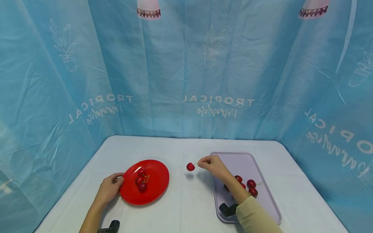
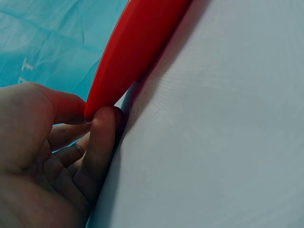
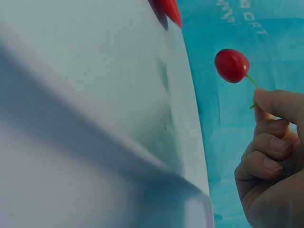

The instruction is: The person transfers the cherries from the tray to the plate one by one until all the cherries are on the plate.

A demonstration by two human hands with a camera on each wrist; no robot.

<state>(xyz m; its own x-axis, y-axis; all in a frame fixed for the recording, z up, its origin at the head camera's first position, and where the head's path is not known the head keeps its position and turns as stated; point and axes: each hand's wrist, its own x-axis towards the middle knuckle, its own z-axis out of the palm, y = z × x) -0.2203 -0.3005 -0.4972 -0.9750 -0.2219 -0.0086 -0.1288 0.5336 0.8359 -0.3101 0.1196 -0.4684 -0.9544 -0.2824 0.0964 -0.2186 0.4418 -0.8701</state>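
Between thumb and finger, my right hand (image 1: 214,166) pinches the green stem of a red cherry (image 1: 190,167), which hangs above the table between plate and tray. The right wrist view shows that cherry (image 3: 232,65) and the stem in the fingertips. My left hand (image 1: 108,189) grips the left rim of a round red plate (image 1: 158,181), thumb on top and fingers beneath, as the left wrist view shows. Several cherries (image 1: 142,187) with stems lie on the plate. More cherries (image 1: 251,183) lie on a pale purple tray (image 1: 233,158), some hidden behind my right forearm.
A white cloth covers the table (image 1: 180,207). Blue printed curtains (image 1: 186,71) hang behind it and at both sides. Black wrist mounts (image 1: 228,209) sit by each wrist; the right one is over the tray.
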